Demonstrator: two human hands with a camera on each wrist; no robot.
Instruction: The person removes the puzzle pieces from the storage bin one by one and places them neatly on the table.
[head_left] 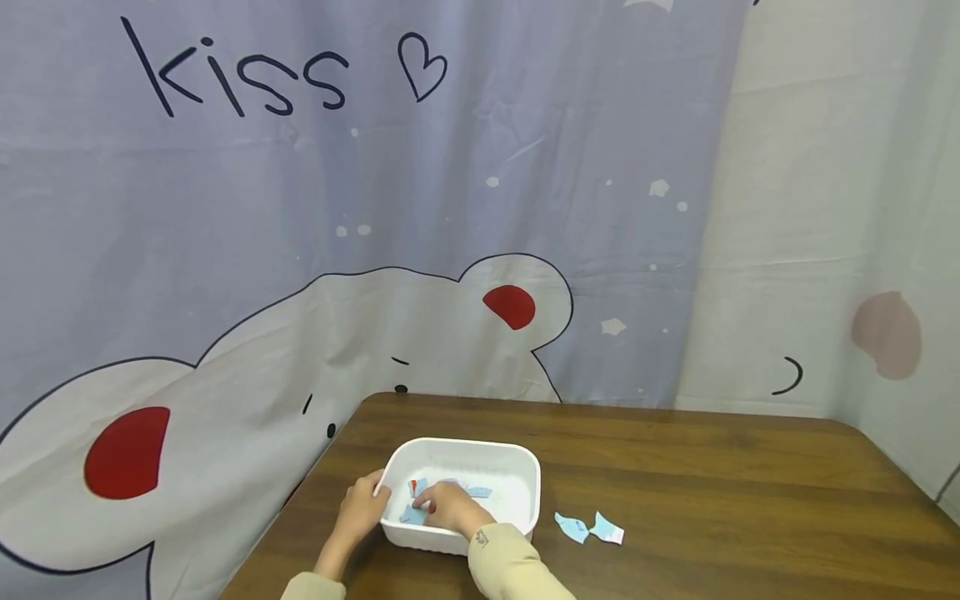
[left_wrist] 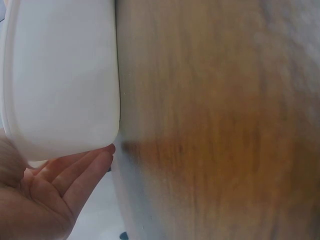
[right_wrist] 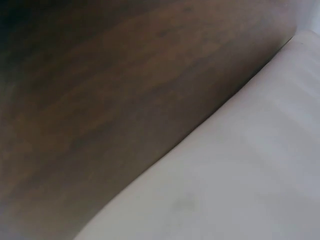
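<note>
A white plastic tub [head_left: 508,467] stands on the wooden table. My left hand [head_left: 362,506] grips its left end, thumb over the rim; in the left wrist view the fingers of the left hand [left_wrist: 65,187] lie along the outside wall. Inside the tub, my right hand [head_left: 448,505] reaches down with its index finger at a light-blue paper piece [head_left: 412,516]; finger and thumb look apart. A blue piece with a red mark [head_left: 417,486] and another blue piece [head_left: 478,492] lie close by. The right wrist view shows the tub's outer wall [right_wrist: 215,185] but not the hand.
Two light-blue paper scraps, one left [head_left: 573,528] and one right [head_left: 607,529], lie on the wooden table [head_left: 712,492] to the right of the tub. A printed curtain [head_left: 420,183] hangs behind the table and along its left side.
</note>
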